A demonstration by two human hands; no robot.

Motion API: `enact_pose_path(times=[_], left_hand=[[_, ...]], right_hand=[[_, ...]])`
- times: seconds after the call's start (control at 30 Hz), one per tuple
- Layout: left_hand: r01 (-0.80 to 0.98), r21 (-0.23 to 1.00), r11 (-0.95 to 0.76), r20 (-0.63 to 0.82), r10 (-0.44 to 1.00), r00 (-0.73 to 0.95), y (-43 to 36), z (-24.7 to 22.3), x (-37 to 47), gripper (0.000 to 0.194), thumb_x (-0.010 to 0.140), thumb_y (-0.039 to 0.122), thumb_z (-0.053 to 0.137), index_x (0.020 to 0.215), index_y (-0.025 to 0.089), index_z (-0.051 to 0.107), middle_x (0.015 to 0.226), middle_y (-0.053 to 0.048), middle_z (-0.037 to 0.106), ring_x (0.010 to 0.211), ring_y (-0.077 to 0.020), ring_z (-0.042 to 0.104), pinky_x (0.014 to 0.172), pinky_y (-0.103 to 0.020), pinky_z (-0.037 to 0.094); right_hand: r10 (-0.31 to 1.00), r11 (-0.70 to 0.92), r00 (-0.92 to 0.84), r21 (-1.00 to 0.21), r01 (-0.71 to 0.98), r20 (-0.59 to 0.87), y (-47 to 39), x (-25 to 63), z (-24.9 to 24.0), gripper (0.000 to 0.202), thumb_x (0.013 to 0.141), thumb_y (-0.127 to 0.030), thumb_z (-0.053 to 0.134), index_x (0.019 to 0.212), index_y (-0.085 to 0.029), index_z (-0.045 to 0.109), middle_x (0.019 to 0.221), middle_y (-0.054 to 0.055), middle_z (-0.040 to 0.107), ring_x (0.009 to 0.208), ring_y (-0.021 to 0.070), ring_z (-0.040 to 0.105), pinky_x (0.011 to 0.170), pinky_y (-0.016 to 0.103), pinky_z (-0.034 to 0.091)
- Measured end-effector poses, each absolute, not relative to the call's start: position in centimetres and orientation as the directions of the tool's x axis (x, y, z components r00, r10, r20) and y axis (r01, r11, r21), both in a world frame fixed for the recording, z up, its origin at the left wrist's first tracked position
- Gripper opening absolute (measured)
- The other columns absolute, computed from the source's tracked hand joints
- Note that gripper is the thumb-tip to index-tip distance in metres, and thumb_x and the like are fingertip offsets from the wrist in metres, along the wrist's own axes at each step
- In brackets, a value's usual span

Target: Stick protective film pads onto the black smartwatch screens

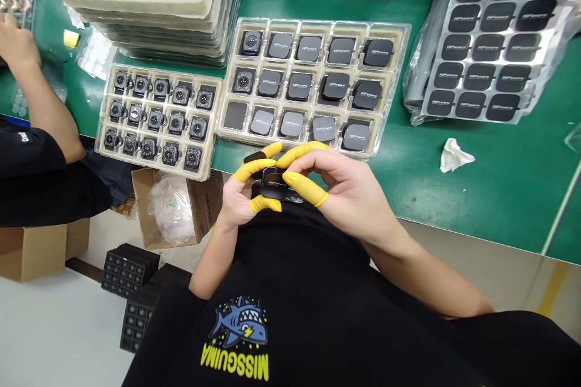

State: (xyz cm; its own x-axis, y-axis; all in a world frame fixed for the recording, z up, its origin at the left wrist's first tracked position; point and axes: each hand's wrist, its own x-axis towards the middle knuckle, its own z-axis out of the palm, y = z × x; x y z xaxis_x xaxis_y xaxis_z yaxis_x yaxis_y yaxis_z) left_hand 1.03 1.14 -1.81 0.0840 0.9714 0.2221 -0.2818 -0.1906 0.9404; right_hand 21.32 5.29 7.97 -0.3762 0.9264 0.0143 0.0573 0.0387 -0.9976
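Between my hands, close to my chest, is a black smartwatch [273, 183] with a "HiFuture" label film on its face. My left hand [240, 193] is closed around it, the thumb below and the fingers above, in yellow finger cots. A dark strap piece shows by the left fingers. My right hand [349, 187], also in yellow cots, pinches the watch's right side with thumb and forefinger. Just beyond lies a plastic tray [313, 27] of watches, most with labelled faces up. Two there lie back up, and the near-left slot shows its bare floor.
Left of that tray is another tray [157, 115] of watches lying back up. Stacked trays [149, 6] stand behind. Label-film sheets [481, 45] lie at right, near a crumpled tissue [454, 155]. A co-worker's arm [45, 91] reaches in at left. Below are cardboard boxes [202, 208].
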Motion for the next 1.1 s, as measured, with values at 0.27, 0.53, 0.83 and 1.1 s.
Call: enact_pose_path(times=[0.27,0.53,0.83,1.1], left_hand=[[-0.272,0.943,-0.194,0.221,0.972,0.074,1.1,-1.8,1.0,0.077,0.076,0.061,0.101,0.143,0.031,0.078,0.162,-0.015,0.072,0.155,-0.0404,0.068,0.129,-0.055,0.057],[-0.26,0.946,-0.191,0.217,0.973,0.074,1.1,-1.5,0.8,0.077,0.075,0.062,0.101,0.142,0.031,0.078,0.158,-0.016,0.076,0.156,-0.0414,0.067,0.128,-0.056,0.058],[-0.292,0.933,-0.211,0.243,0.967,0.078,1.3,-0.9,1.2,0.074,0.079,0.06,0.1,0.143,0.03,0.078,0.163,-0.016,0.072,0.156,-0.0395,0.067,0.129,-0.052,0.057],[-0.247,0.951,-0.188,0.204,0.978,0.039,0.8,-1.3,0.8,0.075,0.077,0.066,0.099,0.139,0.027,0.08,0.161,-0.017,0.073,0.153,-0.0388,0.069,0.126,-0.049,0.06]], right_hand=[[0.926,0.09,-0.374,-0.993,0.076,0.055,5.2,21.2,7.8,0.01,0.104,-0.03,0.078,0.094,-0.028,0.076,0.107,0.006,0.081,0.099,0.0249,0.073,0.084,0.043,0.061],[0.933,0.202,-0.34,-0.956,0.214,0.121,4.9,21.4,7.9,0.006,0.104,-0.03,0.077,0.11,-0.03,0.078,0.12,0.008,0.082,0.11,0.0278,0.076,0.089,0.045,0.064],[0.948,0.071,-0.316,-0.985,0.157,0.018,4.2,22.0,7.9,0.02,0.107,-0.035,0.076,0.125,-0.029,0.071,0.12,0.006,0.08,0.101,0.0222,0.075,0.08,0.035,0.059],[0.892,-0.113,-0.429,-0.99,0.087,-0.14,4.1,22.2,7.7,0.038,0.108,-0.061,0.072,0.12,-0.025,0.071,0.099,0.004,0.076,0.082,0.0183,0.069,0.074,0.033,0.059]])
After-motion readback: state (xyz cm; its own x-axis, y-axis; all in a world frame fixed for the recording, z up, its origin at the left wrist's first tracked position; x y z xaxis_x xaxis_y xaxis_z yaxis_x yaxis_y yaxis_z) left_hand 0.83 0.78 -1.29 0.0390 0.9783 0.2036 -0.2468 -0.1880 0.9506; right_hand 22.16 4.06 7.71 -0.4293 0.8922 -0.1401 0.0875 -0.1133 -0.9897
